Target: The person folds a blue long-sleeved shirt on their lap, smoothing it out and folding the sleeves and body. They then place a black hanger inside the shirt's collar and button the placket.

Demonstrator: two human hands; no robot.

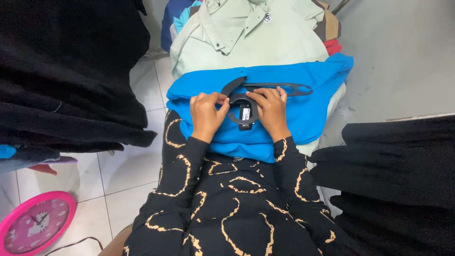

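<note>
Head view, looking straight down. Lying flat across the middle: a folded blue garment (284, 95), serving here as the landmark. Resting on top of the blue garment, near its centre: a dark plastic hanger (265, 89), its long arm stretching out toward the garment's right end, its hook part curling down between the two hands, with a small tag fixed at the lowest point.

Pressing down on the blue garment at the hanger's left: the left hand (207, 115), fingers curled, fingertips pinching the hanger's curved edge. Lying over the hanger's centre, just right of the hook: the right hand (271, 111), fingers half bent and closing on the hanger's bar, palm down on the blue cloth. Both hands nearly touching each other over the hook.

Lying beyond the blue garment, partly under its far edge: a pale green shirt (251, 40) with a buttoned collar. Reaching in from the near side of the blue garment: black sleeves (237, 208) patterned with tan rings. Hanging well to the left and to the right of the blue garment: dark black cloth (66, 71). Sitting far off at the lower left on the white tiled floor (123, 166): a pink round clock (35, 226).
</note>
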